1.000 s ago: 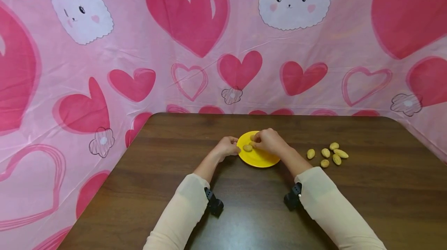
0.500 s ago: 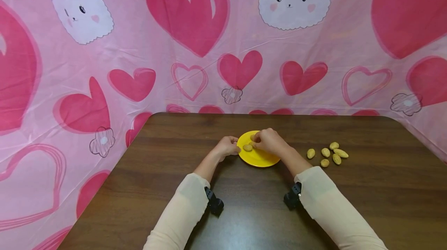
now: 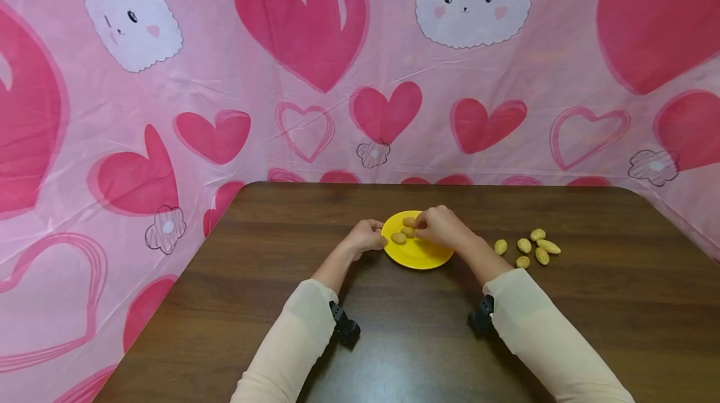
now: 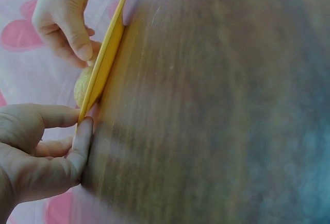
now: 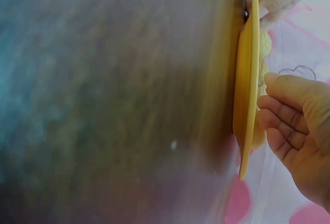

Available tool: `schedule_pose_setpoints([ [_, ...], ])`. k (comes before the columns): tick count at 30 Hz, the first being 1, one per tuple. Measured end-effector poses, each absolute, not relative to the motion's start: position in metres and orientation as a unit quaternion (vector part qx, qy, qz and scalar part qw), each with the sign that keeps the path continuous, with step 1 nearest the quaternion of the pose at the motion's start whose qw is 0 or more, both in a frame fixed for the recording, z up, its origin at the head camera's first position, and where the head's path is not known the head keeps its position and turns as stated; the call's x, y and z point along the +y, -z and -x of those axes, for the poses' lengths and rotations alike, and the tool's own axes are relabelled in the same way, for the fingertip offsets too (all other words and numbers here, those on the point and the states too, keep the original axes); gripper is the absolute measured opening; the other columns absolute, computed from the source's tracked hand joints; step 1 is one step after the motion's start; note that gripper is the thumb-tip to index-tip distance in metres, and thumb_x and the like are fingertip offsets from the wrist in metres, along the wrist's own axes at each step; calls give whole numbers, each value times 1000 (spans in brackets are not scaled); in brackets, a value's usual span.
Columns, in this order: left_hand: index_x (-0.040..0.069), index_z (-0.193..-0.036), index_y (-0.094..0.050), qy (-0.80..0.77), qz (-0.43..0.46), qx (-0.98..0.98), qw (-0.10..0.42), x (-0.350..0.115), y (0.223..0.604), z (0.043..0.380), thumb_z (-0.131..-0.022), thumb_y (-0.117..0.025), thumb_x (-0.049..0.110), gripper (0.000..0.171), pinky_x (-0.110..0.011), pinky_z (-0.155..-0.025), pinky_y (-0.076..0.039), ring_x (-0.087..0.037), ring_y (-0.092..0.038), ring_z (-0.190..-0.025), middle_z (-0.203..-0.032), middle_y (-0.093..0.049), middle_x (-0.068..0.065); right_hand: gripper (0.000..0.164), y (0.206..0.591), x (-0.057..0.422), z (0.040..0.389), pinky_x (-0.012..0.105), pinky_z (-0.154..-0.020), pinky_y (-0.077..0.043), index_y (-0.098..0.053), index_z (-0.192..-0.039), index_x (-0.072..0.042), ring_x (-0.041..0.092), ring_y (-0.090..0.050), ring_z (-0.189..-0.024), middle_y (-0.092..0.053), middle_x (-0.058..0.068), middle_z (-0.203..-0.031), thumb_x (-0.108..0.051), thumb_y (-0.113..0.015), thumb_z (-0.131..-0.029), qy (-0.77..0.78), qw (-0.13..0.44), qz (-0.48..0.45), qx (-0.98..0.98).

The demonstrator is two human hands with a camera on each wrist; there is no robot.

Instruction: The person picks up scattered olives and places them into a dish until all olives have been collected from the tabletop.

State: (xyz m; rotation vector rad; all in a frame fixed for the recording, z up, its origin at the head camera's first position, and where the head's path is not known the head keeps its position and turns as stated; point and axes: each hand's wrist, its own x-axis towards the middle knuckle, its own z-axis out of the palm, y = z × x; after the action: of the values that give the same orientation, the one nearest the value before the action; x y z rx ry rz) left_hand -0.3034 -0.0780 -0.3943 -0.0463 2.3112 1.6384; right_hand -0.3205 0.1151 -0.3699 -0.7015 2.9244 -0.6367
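Plate (image 3: pixel 419 257), left hand (image 3: pixel 364 237) pinching, perhaps nuts (image 3: pixel 399 238) atop

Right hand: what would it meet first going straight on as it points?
Likely the middle oval piece on the yellow plate, just left of the right hand in the head view; the upper piece looks about as close. Depth is unclear, so it may be touching one.

Room lies before the plate (image 3: pixel 417 258); the right forearm (image 3: pixel 529 315) bars its right.
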Motion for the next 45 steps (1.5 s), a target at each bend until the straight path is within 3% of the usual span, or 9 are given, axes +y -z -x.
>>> schedule_pose_setpoints([
  [5, -9, -125, -48, -570, 20, 807, 151, -76, 395, 303, -82, -61, -7, 45, -32, -78, -54, -24, -58, -95, -110, -53, -16, 22, 368, 124, 318, 38, -85, -50, -72, -101, -4, 25, -59, -89, -67, 10, -99, -15, -71, -82, 211, 40, 226, 950],
  [12, -9, -125, -48, -569, 19, 808, 155, -77, 394, 302, -83, -60, -7, 44, -32, -79, -53, -25, -58, -96, -112, -53, -17, 21, 365, 138, 317, 36, -80, -53, -72, -99, -2, 24, -60, -87, -68, 9, -95, -12, -71, -81, 217, 30, 231, 948],
  [36, -9, -124, -48, -570, 16, 806, 155, -76, 393, 302, -82, -60, -7, 44, -31, -78, -54, -25, -58, -95, -113, -53, -18, 17, 363, 182, 313, 35, -68, -55, -71, -93, 1, 18, -57, -69, -67, 6, -82, -12, -70, -81, 202, -4, 244, 949],
  [45, -9, -125, -47, -572, 19, 805, 159, -78, 391, 302, -83, -60, -7, 45, -32, -80, -53, -24, -58, -94, -112, -53, -17, 20, 362, 201, 309, 39, -73, -54, -71, -95, 1, 23, -60, -76, -68, 10, -87, -13, -70, -81, 193, 4, 227, 954],
])
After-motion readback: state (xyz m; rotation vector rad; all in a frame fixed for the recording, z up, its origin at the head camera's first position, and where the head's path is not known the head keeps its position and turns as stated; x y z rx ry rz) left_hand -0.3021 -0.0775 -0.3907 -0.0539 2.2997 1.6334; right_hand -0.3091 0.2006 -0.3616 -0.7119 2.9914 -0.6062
